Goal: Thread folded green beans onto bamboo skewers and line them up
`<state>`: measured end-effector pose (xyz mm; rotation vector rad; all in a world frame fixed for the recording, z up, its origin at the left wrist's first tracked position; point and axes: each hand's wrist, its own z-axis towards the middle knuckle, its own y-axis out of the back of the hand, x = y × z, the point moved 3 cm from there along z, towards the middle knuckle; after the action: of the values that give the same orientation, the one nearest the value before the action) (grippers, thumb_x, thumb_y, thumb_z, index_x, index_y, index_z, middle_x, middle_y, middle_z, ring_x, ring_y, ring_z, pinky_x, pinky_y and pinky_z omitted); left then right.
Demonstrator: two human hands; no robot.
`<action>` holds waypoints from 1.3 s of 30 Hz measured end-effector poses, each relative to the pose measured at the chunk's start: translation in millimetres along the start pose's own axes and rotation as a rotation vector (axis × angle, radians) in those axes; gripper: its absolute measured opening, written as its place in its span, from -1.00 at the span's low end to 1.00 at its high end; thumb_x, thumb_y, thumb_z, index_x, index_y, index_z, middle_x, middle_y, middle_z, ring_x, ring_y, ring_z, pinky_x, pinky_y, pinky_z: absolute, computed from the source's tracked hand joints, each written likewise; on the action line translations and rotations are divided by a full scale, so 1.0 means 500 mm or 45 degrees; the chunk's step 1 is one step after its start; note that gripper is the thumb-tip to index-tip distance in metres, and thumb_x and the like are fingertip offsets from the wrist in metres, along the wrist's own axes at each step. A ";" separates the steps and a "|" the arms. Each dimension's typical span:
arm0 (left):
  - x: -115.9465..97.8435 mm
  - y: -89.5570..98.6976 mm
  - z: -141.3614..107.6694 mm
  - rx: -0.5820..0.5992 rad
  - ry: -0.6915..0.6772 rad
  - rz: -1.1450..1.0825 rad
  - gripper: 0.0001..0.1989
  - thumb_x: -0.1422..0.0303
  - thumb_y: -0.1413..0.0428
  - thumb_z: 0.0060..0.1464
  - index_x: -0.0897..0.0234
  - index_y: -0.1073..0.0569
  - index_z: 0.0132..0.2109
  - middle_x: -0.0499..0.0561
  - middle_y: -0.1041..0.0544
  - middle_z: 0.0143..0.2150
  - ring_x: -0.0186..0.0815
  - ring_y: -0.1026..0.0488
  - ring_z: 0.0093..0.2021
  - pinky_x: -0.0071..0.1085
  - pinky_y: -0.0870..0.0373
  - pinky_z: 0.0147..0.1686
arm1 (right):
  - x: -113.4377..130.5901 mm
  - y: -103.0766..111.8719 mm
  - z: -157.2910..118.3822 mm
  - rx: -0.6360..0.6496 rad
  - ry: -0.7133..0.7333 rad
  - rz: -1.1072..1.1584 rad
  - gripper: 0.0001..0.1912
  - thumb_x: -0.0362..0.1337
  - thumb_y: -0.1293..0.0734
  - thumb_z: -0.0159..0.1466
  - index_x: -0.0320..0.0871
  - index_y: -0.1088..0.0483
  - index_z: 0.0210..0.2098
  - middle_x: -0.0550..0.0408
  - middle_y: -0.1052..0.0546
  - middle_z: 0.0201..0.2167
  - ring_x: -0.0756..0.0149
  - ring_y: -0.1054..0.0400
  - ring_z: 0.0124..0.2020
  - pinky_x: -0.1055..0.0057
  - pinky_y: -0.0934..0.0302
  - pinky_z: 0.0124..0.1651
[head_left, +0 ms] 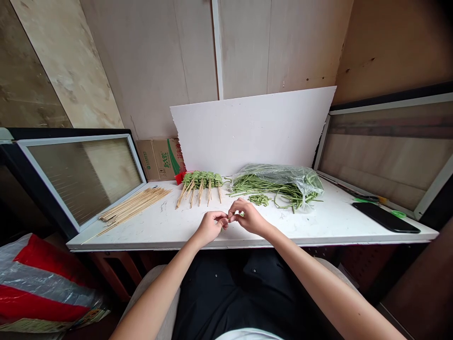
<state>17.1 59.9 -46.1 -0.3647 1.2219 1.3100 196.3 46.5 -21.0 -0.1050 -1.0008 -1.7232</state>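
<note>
My left grip (211, 225) and right grip (247, 217) are pinching narrowly on green bits (242, 214) at the frame's centre. Left of centre, a row of loaded bean skewers (202, 180) is looking done. Plenty is remaining: a small heap of bean pieces (260, 200) and bagged long beans (249, 183) are lying right of centre, bare sticks (136, 205) at the desk's (166, 237) left.

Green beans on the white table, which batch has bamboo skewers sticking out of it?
The leftmost batch, beside the cardboard box; the small cut heap and the long beans partly under clear plastic have none.
</note>
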 end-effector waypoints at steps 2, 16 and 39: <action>0.000 -0.002 -0.002 0.003 -0.019 0.005 -0.74 0.28 -0.14 0.23 0.31 -0.56 -0.38 0.03 -0.57 -0.46 -0.28 -0.48 -0.40 -0.37 -0.42 -0.25 | -0.001 -0.001 -0.001 0.028 -0.042 0.084 -0.90 -0.36 -0.47 0.29 -0.08 -0.59 -0.37 0.05 -0.59 -0.39 0.16 -0.35 -0.20 0.29 -0.23 -0.13; -0.007 -0.007 -0.007 0.143 -0.058 -0.064 -0.72 0.34 -0.08 0.23 0.32 -0.54 -0.42 -0.01 -0.52 -0.52 -0.34 -0.44 -0.46 -0.39 -0.40 -0.27 | 0.006 0.009 0.002 0.149 -0.067 0.310 -0.80 -0.13 -0.50 0.30 -0.08 -0.60 -0.39 0.02 -0.58 -0.40 0.14 -0.40 -0.18 0.25 -0.28 -0.08; -0.022 -0.006 -0.005 0.230 -0.028 -0.370 -0.51 -0.04 -0.18 0.27 0.36 -0.54 -0.29 0.01 -0.50 -0.50 -0.35 -0.47 -0.52 -0.39 -0.43 -0.39 | -0.043 0.024 0.001 -0.248 -0.300 0.473 -0.57 0.15 -0.48 0.24 -0.11 -0.63 -0.26 -0.04 -0.61 -0.27 0.14 -0.48 -0.22 0.23 -0.36 -0.16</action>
<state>20.8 51.3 -39.2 -0.3811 1.2079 0.9457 214.7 62.0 -25.3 -0.5954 -0.9117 -1.4806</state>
